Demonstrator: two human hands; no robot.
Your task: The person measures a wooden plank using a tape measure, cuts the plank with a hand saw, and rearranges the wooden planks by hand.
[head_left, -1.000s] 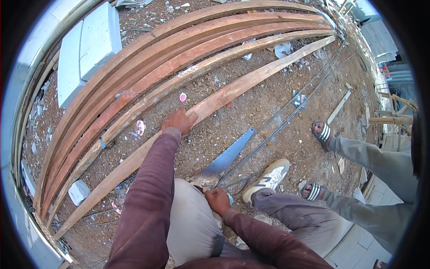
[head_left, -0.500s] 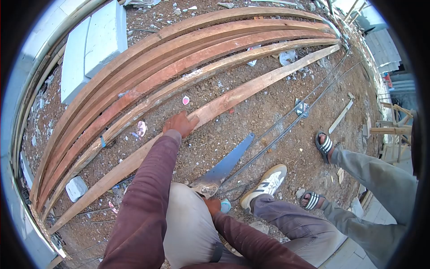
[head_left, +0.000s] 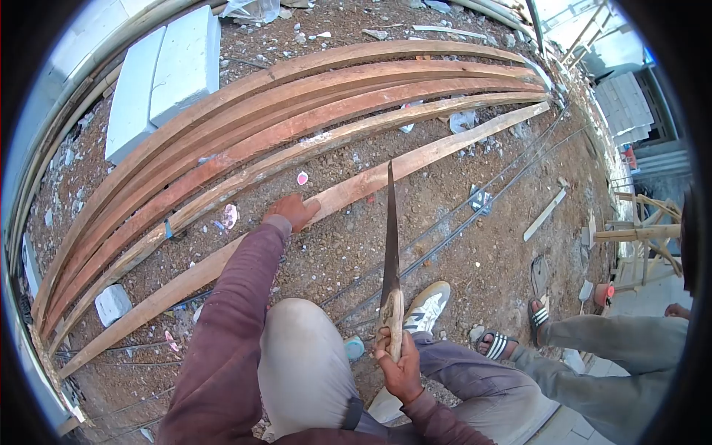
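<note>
My left hand (head_left: pixel 295 212) is closed over a long wooden plank (head_left: pixel 356 185), the nearest of the timbers on the ground. In my right hand (head_left: pixel 400 367) is a handsaw (head_left: pixel 391 245), gripped by its wooden handle. The blade appears nearly edge-on and points away from me. Its tip overlaps the plank in view; whether they touch I cannot tell. A roll of tape (head_left: pixel 354 347) lies on the ground between my knee and my right hand.
Several more timbers (head_left: pixel 297 148) lie beyond the plank, with white blocks (head_left: pixel 167 81) behind them. Dark rods (head_left: pixel 445 239) cross the soil. Another person's sandalled foot (head_left: pixel 495 343) is at the right. A pale block (head_left: pixel 113 305) sits between timbers at the left.
My right hand has lifted the handsaw from beside my knee and turned its blade upright toward the plank. My left hand stays on the plank. The other person's feet have shifted.
</note>
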